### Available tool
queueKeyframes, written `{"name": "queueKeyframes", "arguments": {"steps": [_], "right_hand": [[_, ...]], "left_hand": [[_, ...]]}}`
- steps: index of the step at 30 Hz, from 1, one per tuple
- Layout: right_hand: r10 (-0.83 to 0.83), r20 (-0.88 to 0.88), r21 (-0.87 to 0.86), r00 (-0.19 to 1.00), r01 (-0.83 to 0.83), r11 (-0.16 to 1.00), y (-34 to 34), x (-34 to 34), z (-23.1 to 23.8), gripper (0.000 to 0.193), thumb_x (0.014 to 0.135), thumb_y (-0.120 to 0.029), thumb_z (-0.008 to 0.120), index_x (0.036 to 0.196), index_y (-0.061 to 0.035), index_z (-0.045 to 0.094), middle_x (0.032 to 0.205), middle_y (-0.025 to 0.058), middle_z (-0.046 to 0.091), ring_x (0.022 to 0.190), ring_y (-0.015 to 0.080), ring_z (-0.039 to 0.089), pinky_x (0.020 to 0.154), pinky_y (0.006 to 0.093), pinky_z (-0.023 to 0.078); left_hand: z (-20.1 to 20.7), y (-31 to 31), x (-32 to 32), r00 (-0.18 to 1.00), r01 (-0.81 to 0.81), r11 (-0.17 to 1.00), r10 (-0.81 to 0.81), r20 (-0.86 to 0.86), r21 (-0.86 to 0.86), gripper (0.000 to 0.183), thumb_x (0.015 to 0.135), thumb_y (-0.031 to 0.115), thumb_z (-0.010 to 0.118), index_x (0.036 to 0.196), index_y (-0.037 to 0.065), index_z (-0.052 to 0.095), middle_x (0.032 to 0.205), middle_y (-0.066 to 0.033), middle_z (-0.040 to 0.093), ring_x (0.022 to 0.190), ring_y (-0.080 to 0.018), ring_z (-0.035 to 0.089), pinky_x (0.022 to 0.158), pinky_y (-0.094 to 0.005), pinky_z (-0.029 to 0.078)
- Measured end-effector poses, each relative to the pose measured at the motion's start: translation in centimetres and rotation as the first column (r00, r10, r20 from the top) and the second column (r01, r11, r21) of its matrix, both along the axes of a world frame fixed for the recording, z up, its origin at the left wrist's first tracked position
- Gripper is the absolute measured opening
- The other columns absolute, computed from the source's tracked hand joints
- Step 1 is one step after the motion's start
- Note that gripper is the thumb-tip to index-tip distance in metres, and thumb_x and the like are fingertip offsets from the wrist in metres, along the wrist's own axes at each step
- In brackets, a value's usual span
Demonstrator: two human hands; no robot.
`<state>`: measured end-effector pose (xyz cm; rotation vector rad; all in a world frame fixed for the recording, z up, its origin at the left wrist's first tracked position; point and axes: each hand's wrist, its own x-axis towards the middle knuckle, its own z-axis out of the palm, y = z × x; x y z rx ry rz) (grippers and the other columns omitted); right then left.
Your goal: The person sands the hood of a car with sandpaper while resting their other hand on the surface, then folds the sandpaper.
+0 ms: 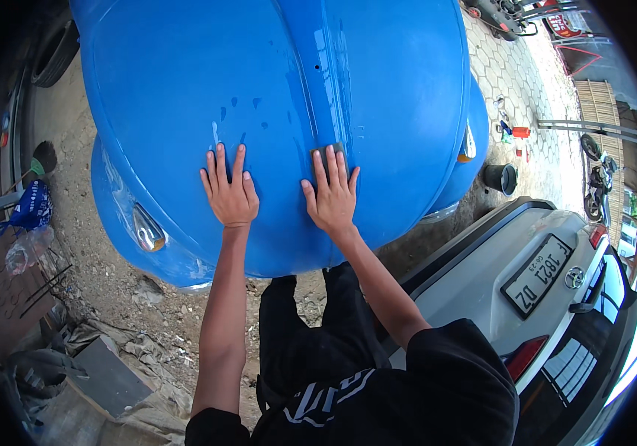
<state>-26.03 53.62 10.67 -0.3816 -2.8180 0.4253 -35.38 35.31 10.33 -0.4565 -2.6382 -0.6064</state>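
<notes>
A blue car's rounded front hood (184,67) fills the upper middle of the view, with wet streaks and drops near its raised centre ridge. My left hand (230,195) lies flat on the paint left of that ridge, fingers spread, holding nothing. Just right of it, my right hand (332,195) presses a dark grey sanding pad (338,147) against the hood by the ridge. The fingers are stretched over the pad and cover most of it. A chrome-rimmed lamp (148,229) sits on the left fender, below and left of my hands.
Behind me on the right stands a silver car (482,297), close to the blue one. A black bucket (500,178) is on the paving beyond the right fender. Cloths and a grey board (114,375) lie at lower left; a tyre (56,56) leans at upper left.
</notes>
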Motion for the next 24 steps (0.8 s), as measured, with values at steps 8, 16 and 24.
{"name": "queueKeyframes", "arguments": {"steps": [8,16,24], "right_hand": [[0.067,-0.279,0.064,0.958,-0.051,0.997,4.3,-17.1,4.9,0.057,0.105,-0.045,0.043,0.156,-0.019,0.041,0.162,0.0095,0.036,0.15,0.0308,0.033,0.118,0.0663,0.02],[-0.014,0.102,-0.047,0.995,0.019,0.999,-0.5,16.4,-7.8,0.062,0.105,-0.041,0.041,0.157,-0.0072,0.036,0.163,0.022,0.028,0.153,0.0411,0.023,0.121,0.0633,0.008],[-0.085,-0.197,0.008,0.977,0.089,0.996,0.4,-4.8,1.8,0.056,0.105,-0.045,0.042,0.154,-0.0184,0.043,0.161,0.0093,0.039,0.149,0.0312,0.034,0.12,0.064,0.016]], "left_hand": [[0.1,0.5,-0.7,1.0,0.022,1.0,-0.022,-0.005,-0.012,0.047,0.105,0.028,0.036,0.148,0.024,0.055,0.158,-0.0125,0.043,0.147,-0.0366,0.037,0.12,-0.056,0.023],[0.2,1.5,-0.9,0.999,0.009,1.0,-0.008,-0.048,0.011,0.048,0.103,0.028,0.039,0.149,0.03,0.053,0.157,-0.0098,0.044,0.147,-0.034,0.038,0.121,-0.0541,0.023],[-0.5,0.6,-1.1,0.998,0.01,0.999,-0.013,-0.064,-0.047,0.048,0.104,0.027,0.036,0.15,0.028,0.052,0.158,-0.0119,0.042,0.147,-0.0359,0.037,0.119,-0.0569,0.025]]}}
